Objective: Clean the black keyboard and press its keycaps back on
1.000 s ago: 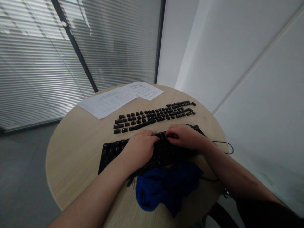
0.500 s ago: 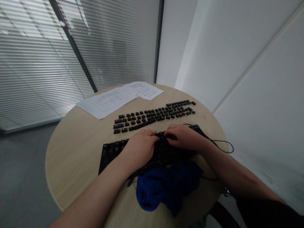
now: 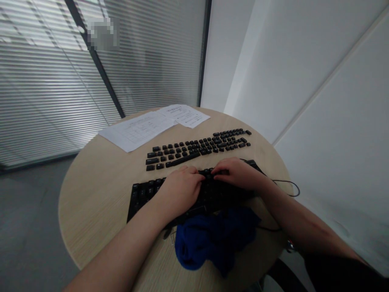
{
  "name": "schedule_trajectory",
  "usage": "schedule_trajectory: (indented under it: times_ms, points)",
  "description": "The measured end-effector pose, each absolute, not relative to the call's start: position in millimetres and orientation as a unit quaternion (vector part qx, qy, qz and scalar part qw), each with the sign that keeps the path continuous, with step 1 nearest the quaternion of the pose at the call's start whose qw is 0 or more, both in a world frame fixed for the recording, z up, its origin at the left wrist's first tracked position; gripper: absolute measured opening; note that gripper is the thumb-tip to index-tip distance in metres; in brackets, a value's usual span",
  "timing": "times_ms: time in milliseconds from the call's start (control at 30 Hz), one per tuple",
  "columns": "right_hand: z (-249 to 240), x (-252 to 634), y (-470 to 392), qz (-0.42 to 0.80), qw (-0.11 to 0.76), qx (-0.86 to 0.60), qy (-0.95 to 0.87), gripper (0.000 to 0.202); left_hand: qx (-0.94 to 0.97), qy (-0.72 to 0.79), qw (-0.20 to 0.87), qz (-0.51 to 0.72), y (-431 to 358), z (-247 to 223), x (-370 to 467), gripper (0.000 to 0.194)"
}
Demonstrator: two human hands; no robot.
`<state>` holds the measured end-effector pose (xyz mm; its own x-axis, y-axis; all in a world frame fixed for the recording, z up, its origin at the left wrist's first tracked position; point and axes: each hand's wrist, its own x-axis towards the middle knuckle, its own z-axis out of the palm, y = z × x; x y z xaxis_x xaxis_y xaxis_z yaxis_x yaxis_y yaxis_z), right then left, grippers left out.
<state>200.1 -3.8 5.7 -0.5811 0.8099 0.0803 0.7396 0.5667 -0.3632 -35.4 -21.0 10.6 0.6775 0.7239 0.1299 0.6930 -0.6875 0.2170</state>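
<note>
A black keyboard (image 3: 142, 199) lies at an angle near the front of the round table. My left hand (image 3: 184, 188) rests over its middle, fingers curled and thumb tip down at the keys. Close to its right, my right hand (image 3: 233, 172) bends its fingers at the far row, index finger and thumb a little apart at the tips. What sits between the fingertips is too dark and small to make out. Both forearms and hands cover part of the keyboard. Beyond it, loose black keycaps (image 3: 186, 158) are laid out in rows like a keyboard layout.
A crumpled blue cloth (image 3: 209, 239) lies against the keyboard's near edge. Printed paper sheets (image 3: 133, 132) lie at the back left of the wooden table (image 3: 88, 194). A black cable (image 3: 287, 181) loops off the right side. White wall stands right, blinds behind.
My right hand has shifted very slightly, its index finger and thumb now showing more gap. The left hand stays where it was. Keyboard, keycaps and cloth look unmoved.
</note>
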Motion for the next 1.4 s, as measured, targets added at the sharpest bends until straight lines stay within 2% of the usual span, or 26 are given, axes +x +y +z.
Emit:
schedule_trajectory:
  times_ms: [733, 800, 900, 1067, 1300, 1400]
  points:
    - [-1.3, 201.0, 2.9, 0.099, 0.083, -0.447, -0.885, 0.016, 0.91, 0.393, 0.087, 0.097, -20.0, 12.2, -35.2, 0.032]
    - [-1.5, 204.5, 3.5, 0.122, 0.106, -0.441, -0.883, 0.018, 0.909, 0.394, 0.089, 0.102, -19.9, 12.9, -35.3, 0.031]
    - [0.8, 213.5, 4.5, 0.156, 0.19, -0.443, -0.862, 0.021, 0.906, 0.399, 0.093, 0.104, -20.4, 14.6, -36.1, 0.031]
    - [4.0, 228.7, 8.6, 0.101, 0.331, -0.485, -0.803, 0.026, 0.908, 0.397, 0.08, 0.109, -20.4, 14.0, -37.2, 0.03]
    - [3.7, 234.1, 10.8, 0.087, 0.409, -0.475, -0.775, 0.03, 0.892, 0.435, 0.044, 0.114, -19.6, 16.0, -38.8, 0.039]
    - [6.2, 236.8, 8.3, 0.084, 0.441, -0.466, -0.762, 0.03, 0.864, 0.481, 0.051, 0.138, -18.7, 23.8, -42.9, 0.035]
